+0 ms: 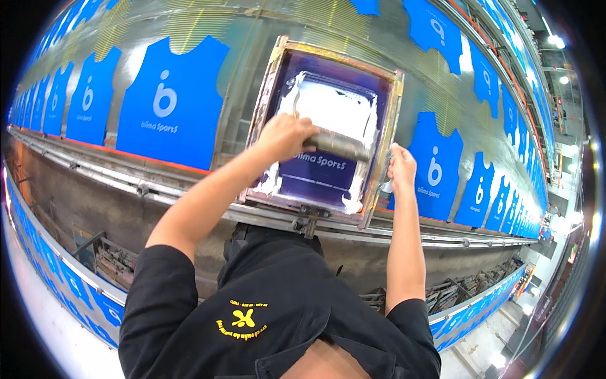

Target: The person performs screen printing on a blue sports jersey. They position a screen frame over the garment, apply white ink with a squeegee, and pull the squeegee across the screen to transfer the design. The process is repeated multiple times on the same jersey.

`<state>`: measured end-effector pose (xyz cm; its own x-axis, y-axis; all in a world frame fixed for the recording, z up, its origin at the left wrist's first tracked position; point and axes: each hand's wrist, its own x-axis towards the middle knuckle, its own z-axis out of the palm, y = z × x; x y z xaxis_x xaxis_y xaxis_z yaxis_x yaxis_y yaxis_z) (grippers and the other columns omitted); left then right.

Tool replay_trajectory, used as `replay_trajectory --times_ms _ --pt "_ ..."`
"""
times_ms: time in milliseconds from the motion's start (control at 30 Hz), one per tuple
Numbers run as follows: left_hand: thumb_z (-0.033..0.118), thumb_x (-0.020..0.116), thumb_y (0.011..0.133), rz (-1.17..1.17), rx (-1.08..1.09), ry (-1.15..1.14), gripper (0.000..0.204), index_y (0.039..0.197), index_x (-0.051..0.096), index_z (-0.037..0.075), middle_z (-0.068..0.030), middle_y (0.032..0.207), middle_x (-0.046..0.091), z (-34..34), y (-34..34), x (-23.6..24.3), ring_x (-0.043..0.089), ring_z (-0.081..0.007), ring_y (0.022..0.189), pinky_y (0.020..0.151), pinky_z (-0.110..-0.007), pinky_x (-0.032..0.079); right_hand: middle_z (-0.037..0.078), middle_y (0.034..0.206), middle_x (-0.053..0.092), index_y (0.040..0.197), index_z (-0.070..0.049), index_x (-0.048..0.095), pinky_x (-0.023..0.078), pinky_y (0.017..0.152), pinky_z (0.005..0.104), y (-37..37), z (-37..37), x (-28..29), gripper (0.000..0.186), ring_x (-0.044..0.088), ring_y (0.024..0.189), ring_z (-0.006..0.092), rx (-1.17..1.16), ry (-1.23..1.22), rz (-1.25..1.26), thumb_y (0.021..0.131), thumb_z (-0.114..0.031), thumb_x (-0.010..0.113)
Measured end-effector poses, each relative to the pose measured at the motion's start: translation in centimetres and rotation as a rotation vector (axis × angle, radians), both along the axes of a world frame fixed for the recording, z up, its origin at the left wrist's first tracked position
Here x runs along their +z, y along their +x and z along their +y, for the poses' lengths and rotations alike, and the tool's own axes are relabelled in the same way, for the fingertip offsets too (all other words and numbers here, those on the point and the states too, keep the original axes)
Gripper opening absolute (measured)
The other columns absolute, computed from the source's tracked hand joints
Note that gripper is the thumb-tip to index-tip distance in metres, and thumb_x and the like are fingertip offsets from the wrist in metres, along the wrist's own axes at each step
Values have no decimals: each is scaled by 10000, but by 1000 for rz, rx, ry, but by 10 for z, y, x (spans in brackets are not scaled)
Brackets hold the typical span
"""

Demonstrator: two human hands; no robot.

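A screen-printing frame [394, 104] with a dark purple mesh lies over the table in front of me. Thick white ink [334, 106] covers the far half of the mesh, with smears down both sides. My left hand [285, 136] is wrapped round the left end of a squeegee [344, 146], which lies across the mesh at the near edge of the ink. At the frame's right side, my right hand [403, 169] is closed with its fingers curled against the frame's edge. What its fingertips grip is partly hidden.
Blue shirt pieces [170, 101] with white prints lie in rows along the long table to both sides. A metal rail [158, 191] runs along its near edge, between me and the table. Further tables with blue pieces [76, 287] stand behind me and across.
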<state>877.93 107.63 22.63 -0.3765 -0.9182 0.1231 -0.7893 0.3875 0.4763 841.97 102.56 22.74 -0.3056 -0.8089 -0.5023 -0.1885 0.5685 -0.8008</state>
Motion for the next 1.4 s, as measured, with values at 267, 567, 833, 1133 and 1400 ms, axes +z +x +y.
replay_trajectory --times_ms 267,567,833,1133,1400 --pt "173 808 802 66 12 -64 560 1349 687 168 4 1274 680 175 -17 2 641 -233 1168 1009 -399 488 155 1164 780 1166 55 771 532 980 364 9 8 12 378 706 1082 223 26 -282 229 1022 -291 721" --pt "192 856 719 -68 84 30 552 1249 705 162 -8 1166 743 180 166 28 691 -248 1149 982 -407 516 132 1164 758 1191 25 743 517 999 369 200 41 -16 374 690 1079 240 65 -401 196 1051 -318 697" --pt "108 841 652 -150 124 189 549 1192 758 162 2 1226 738 203 386 31 667 -259 1152 977 -397 496 79 995 751 1099 -20 756 536 838 343 429 88 -60 298 670 904 172 76 -412 189 1047 -309 703" --pt "208 827 804 -129 36 64 249 1040 774 147 -28 905 756 119 466 40 722 -267 856 751 -422 550 106 942 737 1106 -83 722 527 821 399 497 95 -55 331 676 849 236 119 -265 347 999 -395 743" --pt "354 792 901 -203 11 77 239 1010 778 142 -61 955 761 -76 489 43 730 -334 937 824 -491 577 110 938 738 1102 -99 730 530 828 386 499 96 -55 324 681 876 229 110 -158 403 999 -406 734"
